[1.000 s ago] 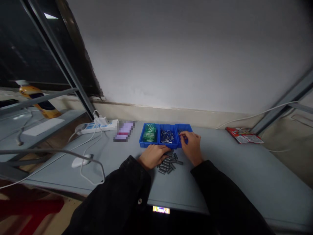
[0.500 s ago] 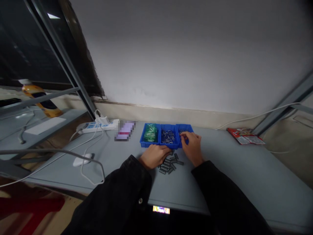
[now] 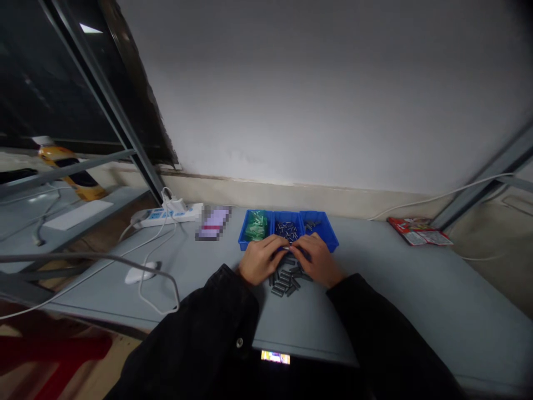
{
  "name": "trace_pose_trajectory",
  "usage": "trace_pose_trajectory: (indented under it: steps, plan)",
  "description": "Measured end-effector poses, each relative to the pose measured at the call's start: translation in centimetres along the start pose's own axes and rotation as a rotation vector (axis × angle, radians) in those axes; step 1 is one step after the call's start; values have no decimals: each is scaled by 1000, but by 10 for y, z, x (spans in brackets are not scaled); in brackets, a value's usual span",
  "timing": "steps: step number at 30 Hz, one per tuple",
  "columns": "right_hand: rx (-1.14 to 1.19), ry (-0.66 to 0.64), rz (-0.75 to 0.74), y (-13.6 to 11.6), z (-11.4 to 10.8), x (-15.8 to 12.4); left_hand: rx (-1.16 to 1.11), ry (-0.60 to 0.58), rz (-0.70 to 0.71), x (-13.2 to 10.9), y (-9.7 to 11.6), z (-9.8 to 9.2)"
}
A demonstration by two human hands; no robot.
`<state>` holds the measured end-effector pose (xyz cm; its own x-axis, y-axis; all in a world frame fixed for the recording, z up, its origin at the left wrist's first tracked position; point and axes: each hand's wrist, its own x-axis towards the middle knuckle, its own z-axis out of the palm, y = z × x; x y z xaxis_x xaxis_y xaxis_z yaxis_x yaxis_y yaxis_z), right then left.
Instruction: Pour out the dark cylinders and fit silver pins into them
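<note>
My left hand (image 3: 262, 258) and my right hand (image 3: 316, 258) meet fingertip to fingertip at the front edge of the blue bins. Between the pinched fingers shows a small silvery metal piece, which both hands seem to hold. Green packets fill the left blue bin (image 3: 242, 240). Small metal pins (image 3: 286, 230) lie in the middle bin, partly behind my fingers. A few dark small parts (image 3: 311, 225) are at the back of the right blue bin (image 3: 332, 239). Below my hands, dark grey cylinders (image 3: 285, 280) lie in a loose pile on the grey table (image 3: 325, 322).
A pixelated phone-like item (image 3: 212, 223) and a white power strip (image 3: 187, 213) lie left of the bins. A white mouse-like object (image 3: 140, 272) sits among cables (image 3: 177, 289). Far right is a red packet (image 3: 418, 231). A bottle (image 3: 75, 172) stands far left.
My right hand has come out of the right bin and moved left to my left hand. My left hand's fingers have changed from resting near the pile to pinching at the metal piece.
</note>
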<state>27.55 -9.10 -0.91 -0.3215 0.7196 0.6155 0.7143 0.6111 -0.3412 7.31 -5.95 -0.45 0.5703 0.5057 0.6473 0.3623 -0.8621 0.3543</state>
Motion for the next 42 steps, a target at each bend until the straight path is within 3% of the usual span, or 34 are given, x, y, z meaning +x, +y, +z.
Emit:
trace_pose_trajectory:
  steps: [13, 32, 42]
  plan:
    - [122, 103, 81, 2, 4, -2, -84, 20, -42, 0, -5, 3]
    - [145, 55, 21, 2, 12, -6, -118, 86, 51, 1, 1, 1]
    - [191, 38, 112, 0, 11, -7, -111, 123, -19, 2, -1, 0]
